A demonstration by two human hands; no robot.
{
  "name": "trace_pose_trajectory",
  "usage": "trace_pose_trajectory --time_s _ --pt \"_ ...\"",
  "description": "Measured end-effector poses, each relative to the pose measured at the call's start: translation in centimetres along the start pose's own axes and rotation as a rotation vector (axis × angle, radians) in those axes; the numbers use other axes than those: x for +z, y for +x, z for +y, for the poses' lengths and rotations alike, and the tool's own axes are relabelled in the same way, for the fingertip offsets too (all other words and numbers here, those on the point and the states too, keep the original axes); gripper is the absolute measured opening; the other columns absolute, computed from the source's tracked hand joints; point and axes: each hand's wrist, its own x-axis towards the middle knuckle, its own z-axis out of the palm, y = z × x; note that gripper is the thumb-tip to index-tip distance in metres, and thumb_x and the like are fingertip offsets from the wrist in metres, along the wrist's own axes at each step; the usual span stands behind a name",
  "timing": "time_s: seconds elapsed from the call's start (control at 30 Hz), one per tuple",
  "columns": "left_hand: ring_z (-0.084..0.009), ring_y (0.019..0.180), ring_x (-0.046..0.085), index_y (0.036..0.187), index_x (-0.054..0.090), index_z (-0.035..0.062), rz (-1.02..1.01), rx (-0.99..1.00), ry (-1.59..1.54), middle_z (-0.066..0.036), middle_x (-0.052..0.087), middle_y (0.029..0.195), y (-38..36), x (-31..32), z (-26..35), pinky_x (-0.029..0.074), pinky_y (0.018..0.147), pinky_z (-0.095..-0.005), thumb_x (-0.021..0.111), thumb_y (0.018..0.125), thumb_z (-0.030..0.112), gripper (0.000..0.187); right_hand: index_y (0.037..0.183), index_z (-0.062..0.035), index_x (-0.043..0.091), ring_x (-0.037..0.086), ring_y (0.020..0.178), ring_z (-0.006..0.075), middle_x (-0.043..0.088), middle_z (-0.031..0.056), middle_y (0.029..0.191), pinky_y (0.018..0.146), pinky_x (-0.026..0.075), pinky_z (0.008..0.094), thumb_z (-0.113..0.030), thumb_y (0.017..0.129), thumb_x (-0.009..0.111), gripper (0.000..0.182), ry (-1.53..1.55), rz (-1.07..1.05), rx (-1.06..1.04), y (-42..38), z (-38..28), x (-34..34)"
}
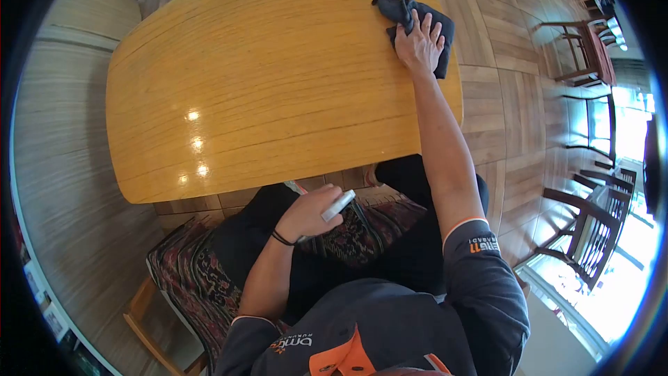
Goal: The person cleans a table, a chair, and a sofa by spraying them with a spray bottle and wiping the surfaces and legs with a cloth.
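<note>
My right hand [419, 43] lies flat on a folded dark grey cloth [443, 24], its fingers spread, at the far right corner of the wooden table [257, 69]. A bunched end of the cloth sticks out past the fingertips on the left. Close to my lap, my left hand [312, 210] is closed around a small white object [339, 205] with a flat, rounded end. Most of that object is hidden by the palm and fingers, so its kind cannot be made out. A thin black band circles the left wrist.
I sit at the table's near edge on a seat with a patterned red and black cover [198, 271]. Wooden chairs [588, 230] stand to the right by bright windows. A pale wood-grain surface [62, 118] lies to the left. Parquet floor [504, 97] runs beyond the table.
</note>
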Motion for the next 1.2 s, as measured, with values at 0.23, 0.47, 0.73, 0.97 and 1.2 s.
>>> trace_pose_trajectory --time_s 0.23,0.47,0.73,0.97,1.2 --pt "-0.0361 0.094 0.058 0.104 0.052 0.0034 -0.130 0.189 -0.033 -0.015 0.054 0.097 3.0 -1.2 1.9 0.049 0.078 -0.0458 0.070 0.077 0.018 0.035 0.152 -0.0225 0.040 0.023 0.149 0.0345 0.031 0.0092 0.161 0.120 0.019 0.0497 -0.050 0.096 0.050 0.063 0.051 -0.041 -0.442 -1.2 -15.0 3.6" --pt "-0.0400 0.106 0.059 0.117 0.054 0.0042 -0.131 0.195 -0.026 -0.018 0.058 0.107 6.4 4.0 -2.6 0.050 0.088 -0.0499 0.072 0.074 0.021 0.050 0.148 -0.0173 0.045 0.024 0.149 0.0338 0.031 0.0116 0.160 0.121 0.017 0.0496 -0.045 0.093 0.053 0.063 0.315 -0.181 -0.791 -8.7 -25.7 4.7" --pt "-0.0404 0.097 0.061 0.107 0.054 0.0036 -0.357 0.138 -0.017 -0.017 0.057 0.098 9.1 2.2 0.3 0.051 0.082 -0.0513 0.071 0.075 0.022 0.041 0.148 -0.0218 0.046 0.027 0.148 0.0296 0.035 0.0082 0.159 0.121 0.020 0.0478 -0.045 0.093 0.053 0.060 0.238 -0.049 -0.580 0.7 -20.3 5.7" --pt "-0.0402 0.096 0.061 0.107 0.054 0.0042 -0.492 0.147 0.022 -0.017 0.057 0.098 10.9 1.7 1.8 0.051 0.082 -0.0505 0.067 0.077 0.023 0.038 0.153 -0.0274 0.039 0.023 0.151 0.0263 0.030 0.0040 0.162 0.122 0.017 0.0459 -0.051 0.096 0.046 0.061 0.078 0.005 -0.235 8.3 -8.5 4.0" --pt "-0.0362 0.101 0.062 0.109 0.056 0.0057 -0.470 0.135 0.005 -0.014 0.060 0.103 11.1 1.2 2.9 0.053 0.084 -0.0479 0.069 0.077 0.023 0.039 0.153 -0.0208 0.040 0.018 0.151 0.0343 0.027 0.0109 0.163 0.123 0.014 0.0489 -0.050 0.097 0.043 0.063 0.077 0.028 0.063 12.0 -1.0 2.4"
